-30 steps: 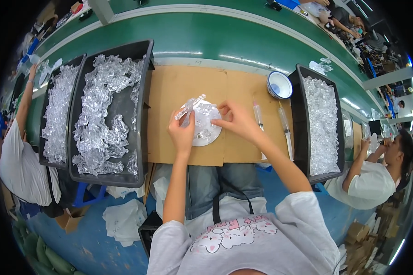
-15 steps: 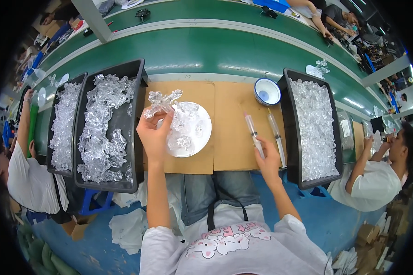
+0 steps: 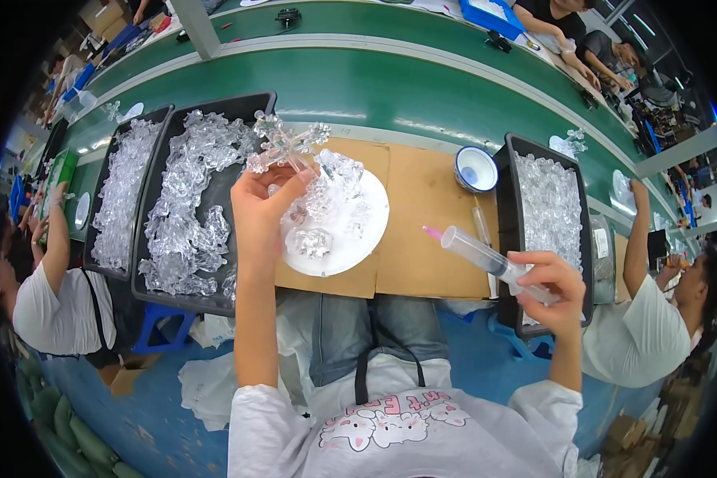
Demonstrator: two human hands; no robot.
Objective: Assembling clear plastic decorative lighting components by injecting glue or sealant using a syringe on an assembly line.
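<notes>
Between the fingers of my left hand [image 3: 267, 203] is a clear plastic cross-shaped piece [image 3: 288, 143], held above the left edge of a white round plate [image 3: 370, 231]. More clear pieces [image 3: 334, 187] lie heaped on that plate. My right hand [image 3: 551, 291] grips a clear syringe [image 3: 482, 253] by its rear end, raised and tilted, with its pink tip pointing left over the cardboard. A second syringe [image 3: 482, 223] lies on the cardboard mat [image 3: 422, 215] behind it, beside the right bin. Near its upper end stands a blue-and-white bowl [image 3: 476, 169].
Two black bins [image 3: 264, 107] of clear plastic parts stand at my left. Another black bin [image 3: 511, 179] filled with small clear pieces is at my right. The green bench [image 3: 422, 88] runs across the far side. Co-workers sit to the left [image 3: 52, 311] and right [image 3: 637, 334].
My right hand has lifted the syringe off the cardboard and moved right with it. My left hand still holds the cross-shaped piece near the plate. The whole view has shifted slightly.
</notes>
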